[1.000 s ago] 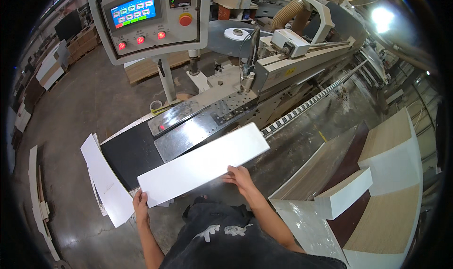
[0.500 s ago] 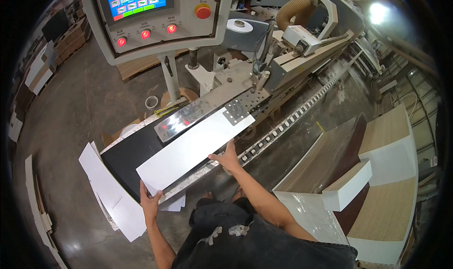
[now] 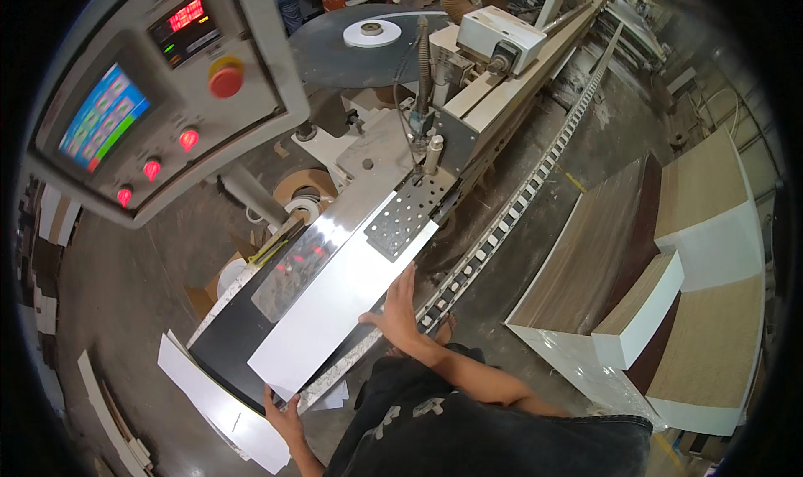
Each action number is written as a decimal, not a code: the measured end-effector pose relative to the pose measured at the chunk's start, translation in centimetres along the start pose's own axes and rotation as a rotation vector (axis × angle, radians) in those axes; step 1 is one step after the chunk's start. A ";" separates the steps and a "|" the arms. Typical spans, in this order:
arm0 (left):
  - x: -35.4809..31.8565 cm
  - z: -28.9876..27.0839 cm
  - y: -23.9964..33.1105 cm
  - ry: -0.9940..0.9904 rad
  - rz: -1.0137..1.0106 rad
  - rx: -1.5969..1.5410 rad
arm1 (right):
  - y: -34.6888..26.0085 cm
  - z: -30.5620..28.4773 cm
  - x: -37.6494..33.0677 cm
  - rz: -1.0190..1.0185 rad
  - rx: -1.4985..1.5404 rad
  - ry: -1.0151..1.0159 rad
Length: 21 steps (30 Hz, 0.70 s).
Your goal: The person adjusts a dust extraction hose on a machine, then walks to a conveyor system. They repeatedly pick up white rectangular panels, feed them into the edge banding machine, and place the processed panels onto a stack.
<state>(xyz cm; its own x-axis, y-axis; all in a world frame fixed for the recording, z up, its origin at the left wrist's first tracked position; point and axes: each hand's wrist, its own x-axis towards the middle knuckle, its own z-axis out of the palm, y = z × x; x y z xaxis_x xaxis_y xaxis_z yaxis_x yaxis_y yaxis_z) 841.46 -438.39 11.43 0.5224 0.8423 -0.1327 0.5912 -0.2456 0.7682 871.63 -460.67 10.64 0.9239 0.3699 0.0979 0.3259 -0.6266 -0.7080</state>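
A long white board (image 3: 335, 310) lies at a slant on the machine's feed table, its left side along a shiny metal guide (image 3: 288, 280). At its far end is a metal plate with many holes (image 3: 406, 224). My left hand (image 3: 287, 420) holds the board's near end, fingers against the end edge and thumb at the corner. Along the right edge rests my right hand (image 3: 399, 316), fingers stretched forward and thumb spread apart. Black table surface (image 3: 242, 341) shows left of the board.
A control panel (image 3: 167, 101) with lit red knobs and a red stop button stands at upper left. A roller track (image 3: 502, 230) runs away to the right. Stacked boards (image 3: 636, 310) stand right of me. White sheets (image 3: 222, 402) lie at lower left; a large reel disc (image 3: 335, 55) is behind.
My view has turned, so the panel appears larger and further left. The board now sits closer against the metal guide. Both hands stay on the board.
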 end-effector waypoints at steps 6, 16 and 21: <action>-0.4 2.9 3.3 0.030 0.079 0.176 | 3.3 -2.2 2.8 0.000 0.100 -0.073; 0.8 8.3 5.8 -0.005 0.368 0.275 | 7.4 -8.0 8.1 0.037 -0.062 -0.039; 2.6 13.3 9.7 0.050 0.601 0.330 | 11.9 -10.2 11.4 0.030 0.022 0.015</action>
<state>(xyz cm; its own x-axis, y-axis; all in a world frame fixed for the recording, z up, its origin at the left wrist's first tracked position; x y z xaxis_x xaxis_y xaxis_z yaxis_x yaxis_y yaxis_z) 856.73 -444.93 10.15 0.7940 0.5333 0.2918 0.3680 -0.8037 0.4676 888.11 -470.89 10.42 0.9361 0.3409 0.0863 0.2934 -0.6220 -0.7260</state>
